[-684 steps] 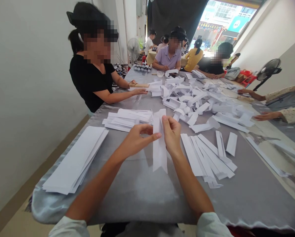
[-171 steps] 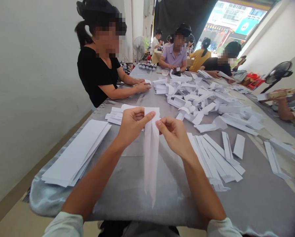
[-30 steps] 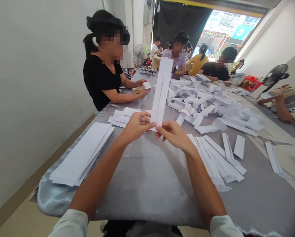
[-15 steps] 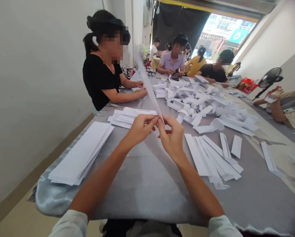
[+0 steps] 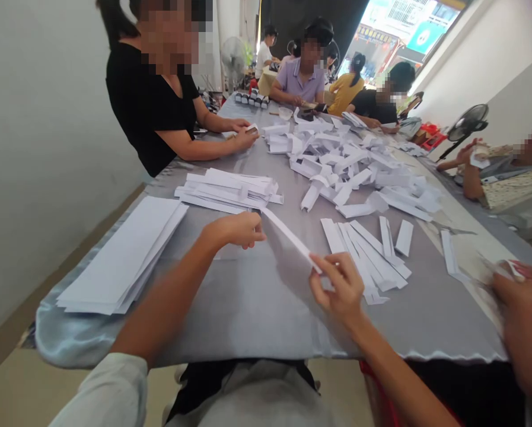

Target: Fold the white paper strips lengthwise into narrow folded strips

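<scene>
While both forearms reach forward over the grey worktop, left hand and right hand each pinch one end of a white paper strip. Strip held taut, slanting just above the worktop.

Pale walls flank a long grey-clothed table; a far opening seems daylit.

Left hand and right hand are pinching opposite ends of a folded paper strip mid-frame above the grey tablecloth. Flat sheets are lying lower left, cut strips right of center.
</scene>
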Tool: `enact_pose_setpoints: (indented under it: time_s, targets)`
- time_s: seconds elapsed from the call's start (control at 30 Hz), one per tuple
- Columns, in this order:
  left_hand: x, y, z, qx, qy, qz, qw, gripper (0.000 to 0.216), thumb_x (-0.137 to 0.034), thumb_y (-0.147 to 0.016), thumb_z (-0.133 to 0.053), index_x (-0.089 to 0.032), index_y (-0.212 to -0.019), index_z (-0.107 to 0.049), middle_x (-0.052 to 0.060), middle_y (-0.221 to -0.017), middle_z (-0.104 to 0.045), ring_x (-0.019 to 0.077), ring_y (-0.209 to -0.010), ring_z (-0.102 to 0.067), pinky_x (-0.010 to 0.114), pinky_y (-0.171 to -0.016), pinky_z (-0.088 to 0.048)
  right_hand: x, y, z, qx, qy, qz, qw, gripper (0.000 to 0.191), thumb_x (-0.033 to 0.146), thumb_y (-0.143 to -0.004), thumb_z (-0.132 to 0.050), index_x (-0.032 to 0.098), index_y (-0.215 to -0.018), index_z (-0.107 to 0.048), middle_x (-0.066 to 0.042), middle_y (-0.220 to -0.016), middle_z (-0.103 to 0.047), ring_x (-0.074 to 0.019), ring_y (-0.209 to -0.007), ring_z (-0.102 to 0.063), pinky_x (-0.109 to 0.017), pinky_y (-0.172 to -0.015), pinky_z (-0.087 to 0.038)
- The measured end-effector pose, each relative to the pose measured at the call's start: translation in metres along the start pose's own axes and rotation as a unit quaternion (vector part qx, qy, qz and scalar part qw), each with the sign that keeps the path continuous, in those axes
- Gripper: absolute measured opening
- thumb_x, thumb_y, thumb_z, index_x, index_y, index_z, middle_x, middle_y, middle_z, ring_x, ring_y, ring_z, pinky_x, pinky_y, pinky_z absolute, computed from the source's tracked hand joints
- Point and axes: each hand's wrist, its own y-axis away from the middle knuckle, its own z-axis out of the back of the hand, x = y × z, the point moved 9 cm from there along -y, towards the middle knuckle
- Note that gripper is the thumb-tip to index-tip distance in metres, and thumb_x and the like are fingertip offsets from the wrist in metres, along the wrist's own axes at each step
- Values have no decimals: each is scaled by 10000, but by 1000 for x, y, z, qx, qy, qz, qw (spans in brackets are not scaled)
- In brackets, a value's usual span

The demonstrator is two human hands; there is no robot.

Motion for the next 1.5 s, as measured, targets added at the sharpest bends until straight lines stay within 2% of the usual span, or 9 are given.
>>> enact_pose_setpoints:
  time_s: [0.13,0.3,0.4,0.53,0.8,1.0,1.23,1.37,1.5]
  targets:
    - [-4,-16,-18,-13,-98,52,994,177,-219,-956,-610,-149,-880,-753,158,-952,-823,285,-850,-774,329,-730,-516,45,56,-39,155,-61,57,984,392,73,-963,-600,150,-1341,-672,-90,-991,-640,-203,-851,-590,-304,-686,-529]
    - [-23,-27,-42,-21,-146,48,988,159,-277,-964,-687,-146,-992,-774,225,-1152,-792,376,-1074,-760,397,-861,-541,69,85,-73,287,-96,3,953,506,414,-932,-747,111,-1331,-678,-184,-1202,-626,-307,-1016,-580,-439,-804,-586]
    - [-28,-34,-51,-10,-152,36,988,230,-372,-974,-718,-146,-977,-767,212,-1115,-796,377,-1075,-756,391,-847,-532,67,81,-78,297,-109,-10,948,533,442,-984,-705,104,-1393,-645,-171,-1171,-646,-309,-1022,-584,-461,-854,-586]
    - [-27,-43,-56,-5,-145,15,989,238,-392,-932,-775,-156,-950,-755,166,-1095,-805,328,-1016,-756,333,-752,-489,44,73,-88,308,-91,-70,944,358,240,-1080,-543,94,-1393,-637,-141,-1111,-665,-275,-997,-628,-423,-883,-584]
    - [-11,-62,-64,1,-111,-22,994,175,-319,-849,-816,-200,-965,-761,75,-1034,-808,233,-878,-728,286,-647,-412,14,73,-108,379,-6,-114,918,383,131,-1034,-511,65,-1396,-616,-149,-1089,-637,-306,-1020,-600,-474,-922,-577]
    - [6,-73,-64,0,-101,-20,995,235,-304,-757,-876,-241,-959,-771,36,-980,-800,221,-831,-721,284,-673,-427,14,62,-124,399,-18,-64,914,624,105,-889,-575,21,-1506,-527,-188,-1208,-580,-324,-1131,-525,-477,-1012,-545]
    - [5,-69,-52,-51,-110,23,992,317,-329,-695,-957,-211,-876,-726,68,-1057,-800,274,-978,-733,306,-724,-437,16,55,-143,422,52,-11,905,513,134,-973,-571,5,-1469,-568,-186,-1168,-625,-324,-1062,-535,-458,-918,-533]
    - [8,-71,-51,-57,-98,32,993,330,-321,-673,-977,-210,-802,-694,65,-980,-799,283,-956,-737,313,-698,-418,31,59,-146,411,83,64,906,281,90,-1003,-569,40,-1226,-732,-197,-1132,-652,-320,-1013,-537,-446,-835,-513]
    - [11,-73,-51,-65,-80,31,994,351,-312,-644,-977,-213,-785,-671,37,-883,-779,249,-853,-724,304,-659,-399,44,67,-146,420,70,94,900,194,50,-974,-607,107,-989,-792,-185,-1090,-663,-305,-989,-525,-437,-814,-492]
